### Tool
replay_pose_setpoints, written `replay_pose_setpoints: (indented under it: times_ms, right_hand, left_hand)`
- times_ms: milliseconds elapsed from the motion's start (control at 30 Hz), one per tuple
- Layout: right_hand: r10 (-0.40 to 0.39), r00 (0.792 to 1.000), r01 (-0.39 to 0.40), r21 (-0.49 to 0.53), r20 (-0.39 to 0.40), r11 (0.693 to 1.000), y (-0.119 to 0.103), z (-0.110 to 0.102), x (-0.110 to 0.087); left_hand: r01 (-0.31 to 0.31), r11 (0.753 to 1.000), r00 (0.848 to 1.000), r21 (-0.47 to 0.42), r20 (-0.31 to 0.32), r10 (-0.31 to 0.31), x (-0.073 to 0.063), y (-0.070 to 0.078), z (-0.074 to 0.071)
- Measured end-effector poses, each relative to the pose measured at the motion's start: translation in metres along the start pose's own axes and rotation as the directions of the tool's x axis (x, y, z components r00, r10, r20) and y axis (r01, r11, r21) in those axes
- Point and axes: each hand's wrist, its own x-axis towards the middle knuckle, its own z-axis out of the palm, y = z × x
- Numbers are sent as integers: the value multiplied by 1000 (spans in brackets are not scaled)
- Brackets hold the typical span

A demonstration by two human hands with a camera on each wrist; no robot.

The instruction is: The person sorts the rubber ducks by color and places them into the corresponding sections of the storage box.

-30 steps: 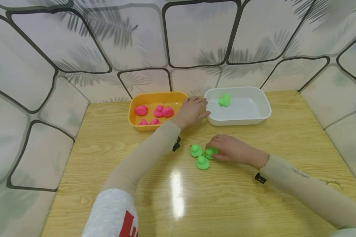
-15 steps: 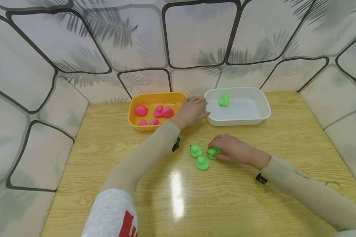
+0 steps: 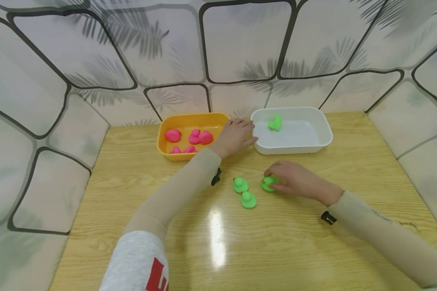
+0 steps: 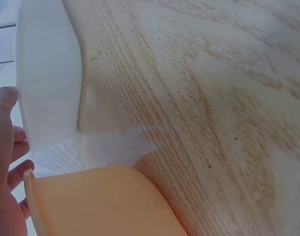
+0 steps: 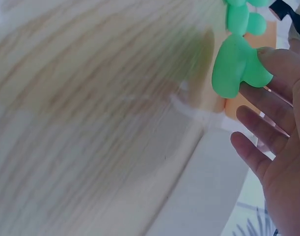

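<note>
The right hand (image 3: 301,180) pinches a green duck (image 5: 231,69) by its head, other fingers loose; so slight a hold could drop it if the head slips. Two more ducks (image 3: 240,185) sit left of those fingers, a fourth duck (image 3: 276,123) beyond them in the white tub (image 3: 295,150). The left hand (image 3: 234,137), spread and holding nothing, reaches between it and the orange tub (image 3: 182,157), where five pink ducks (image 3: 173,136) show.

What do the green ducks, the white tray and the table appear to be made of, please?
Green ducks: perhaps rubber or soft vinyl, fairly matte; smooth, rounded moulded shapes. White tray: probably plastic, faintly glossy; thin walls with rounded corners. Table: wood or wood-look laminate, glossy; grain shows, light glares off it.
</note>
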Motion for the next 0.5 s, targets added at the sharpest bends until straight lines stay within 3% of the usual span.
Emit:
replay_pose_setpoints:
  times_ms: [233, 500]
  right_hand:
    - [46, 999, -46, 3, 19, 999, 2, -12, -4]
    - [47, 999, -47, -30, 0, 998, 6, -19, -7]
  left_hand:
    - [-9, 1000, 1000, 2, -13, 9, 0, -1, 1]
    - [-7, 1000, 1000, -1, -6, 7, 0, -1, 1]
